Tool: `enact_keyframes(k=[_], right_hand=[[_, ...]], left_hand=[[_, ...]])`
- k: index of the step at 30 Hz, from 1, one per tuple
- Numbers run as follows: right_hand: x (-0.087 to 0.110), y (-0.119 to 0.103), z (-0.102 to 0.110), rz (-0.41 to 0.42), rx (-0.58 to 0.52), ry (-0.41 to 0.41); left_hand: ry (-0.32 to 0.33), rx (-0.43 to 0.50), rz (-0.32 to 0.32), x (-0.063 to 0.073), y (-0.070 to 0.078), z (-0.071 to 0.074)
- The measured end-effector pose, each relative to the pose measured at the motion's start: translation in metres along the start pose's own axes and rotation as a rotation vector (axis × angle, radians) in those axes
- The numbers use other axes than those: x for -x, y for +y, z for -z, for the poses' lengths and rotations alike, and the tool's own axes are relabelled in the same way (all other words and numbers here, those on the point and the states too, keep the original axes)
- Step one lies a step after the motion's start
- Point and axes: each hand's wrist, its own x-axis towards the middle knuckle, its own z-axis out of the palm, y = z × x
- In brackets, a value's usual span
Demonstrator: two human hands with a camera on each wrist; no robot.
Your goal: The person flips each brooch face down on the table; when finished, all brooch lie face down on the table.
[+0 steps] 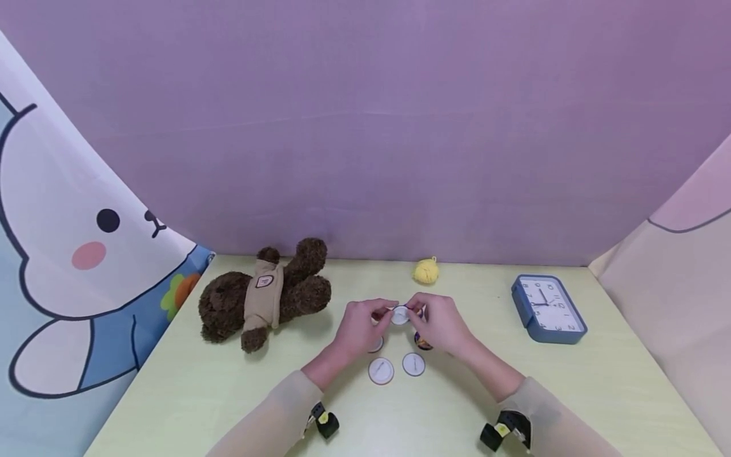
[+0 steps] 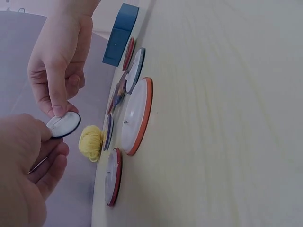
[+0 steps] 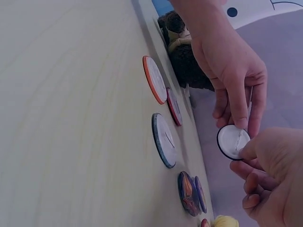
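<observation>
Above the table, both hands pinch a round pin badge (image 1: 400,315) by its edges. Its white back and thin metal pin (image 3: 239,140) face toward me. My left hand (image 1: 361,327) has the badge's left edge between thumb and fingers, while my right hand (image 1: 442,324) grips the opposite side, thumb on the back near the pin. Beneath them, several more badges lie on the table. An orange-rimmed badge (image 2: 136,113) and a red-rimmed badge (image 2: 113,177) are back side up; a dark patterned badge (image 3: 188,191) shows its printed face.
A brown teddy bear (image 1: 263,295) in a beige top lies on the left of the table (image 1: 200,393). Toward the back sits a small yellow ball-shaped thing (image 1: 426,271). A blue square clock (image 1: 551,308) is at the right. Purple cloth (image 1: 371,127) hangs behind.
</observation>
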Motion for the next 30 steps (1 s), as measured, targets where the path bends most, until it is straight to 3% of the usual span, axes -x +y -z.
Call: enact_keyframes(k=[11, 30], right_hand=[[0.0002, -0.0003, -0.0009, -0.026, -0.042, -0.046], [0.0062, 0.0010, -0.0004, 0.067, -0.063, -0.147]], left_hand=[[-0.066, 0.060, -0.030, 0.0045, -0.0009, 0.0025], [-0.106, -0.011, 0.033, 0.0068, -0.0064, 0.0008]])
